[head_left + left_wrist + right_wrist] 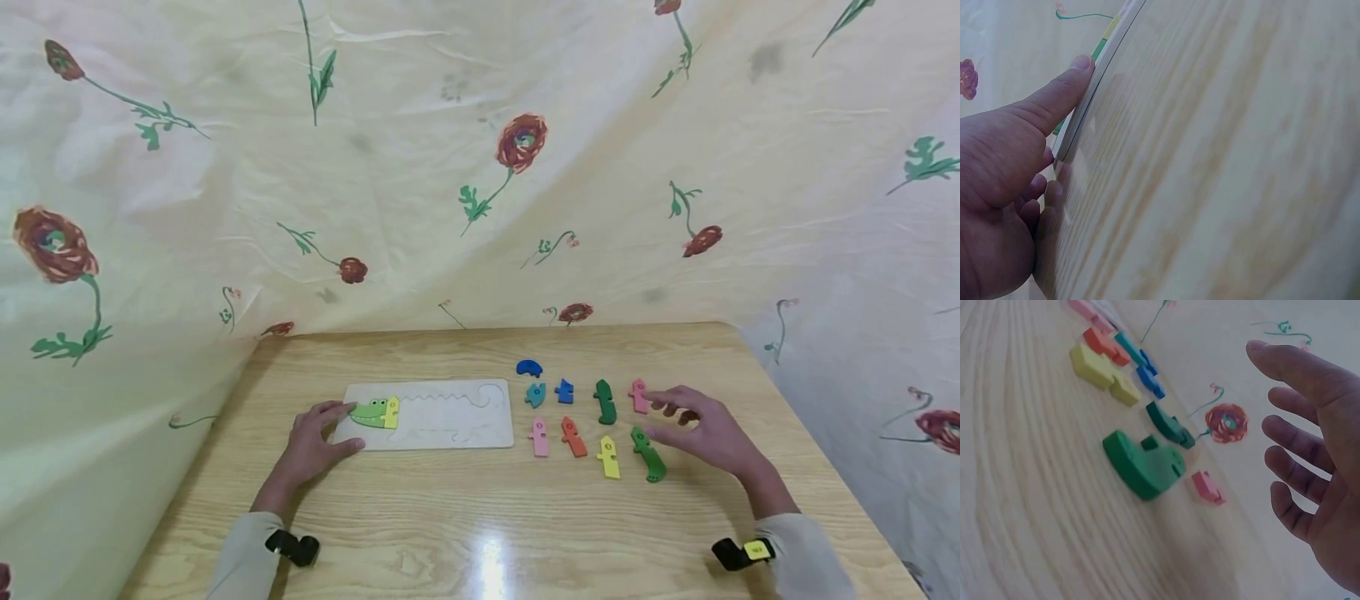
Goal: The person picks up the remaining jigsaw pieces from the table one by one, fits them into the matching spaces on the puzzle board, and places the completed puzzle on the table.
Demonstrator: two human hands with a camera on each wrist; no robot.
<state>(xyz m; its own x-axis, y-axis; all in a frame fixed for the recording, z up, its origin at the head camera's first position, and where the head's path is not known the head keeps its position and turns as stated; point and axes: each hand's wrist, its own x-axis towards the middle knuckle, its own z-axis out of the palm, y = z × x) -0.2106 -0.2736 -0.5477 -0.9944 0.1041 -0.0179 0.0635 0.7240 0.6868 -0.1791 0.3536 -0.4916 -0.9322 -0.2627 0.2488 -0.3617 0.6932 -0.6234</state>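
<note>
Pinch the pink piece [639, 397] by its sides, just past the right hand [705, 427], loosely spread and empty. Likely light and hard. Touching the board [448, 418] with left hand [309, 442] spread.

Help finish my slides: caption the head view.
Left hand holds white rectangular puzzle board; right hand hovers near flat pink piece.

The table [420, 508] shows wood grain under a glossy, reflective finish — the board [442, 421] looks smooth and matt, the puzzle pieces [1130, 467] smooth and painted — while the backdrop [405, 183] is creased, printed cloth.
</note>
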